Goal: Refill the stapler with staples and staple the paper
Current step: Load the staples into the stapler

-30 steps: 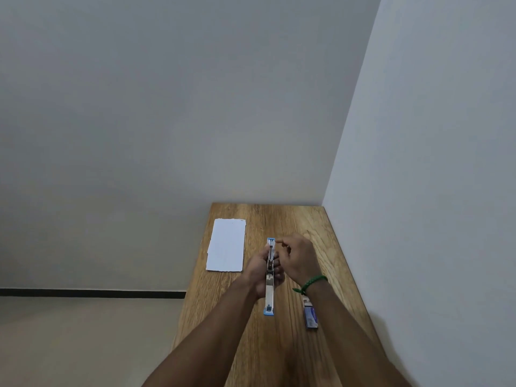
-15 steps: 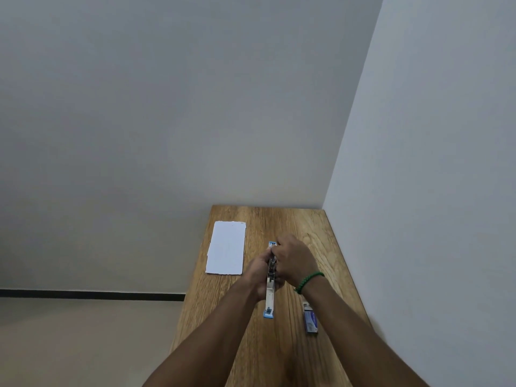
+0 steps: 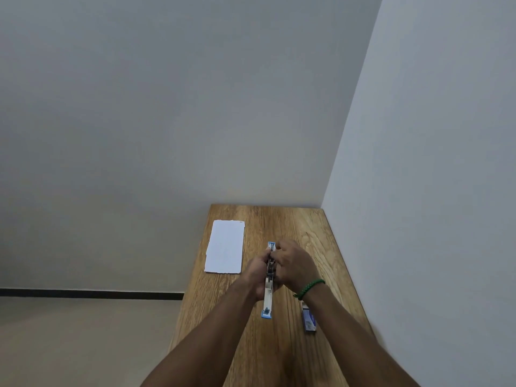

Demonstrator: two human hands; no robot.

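Observation:
A blue and white stapler (image 3: 268,298) lies opened out flat along the middle of the wooden table (image 3: 312,230), its long white arm pointing toward me. My left hand (image 3: 255,272) grips its middle from the left side. My right hand (image 3: 293,265), with a green bracelet on the wrist, is closed over the metal staple channel near the far blue end, fingertips pinched there. Whether staples sit between the fingers is hidden. White paper (image 3: 225,247) lies flat at the table's left edge, apart from both hands.
A small blue staple box (image 3: 309,319) lies on the table to the right of the stapler, under my right forearm. A white wall runs along the table's right side and another stands behind it. The table's left edge drops to the floor.
My right hand has shifted slightly along the stapler's far end, from pinching above the tip to covering the channel. Left hand, paper and box stay put.

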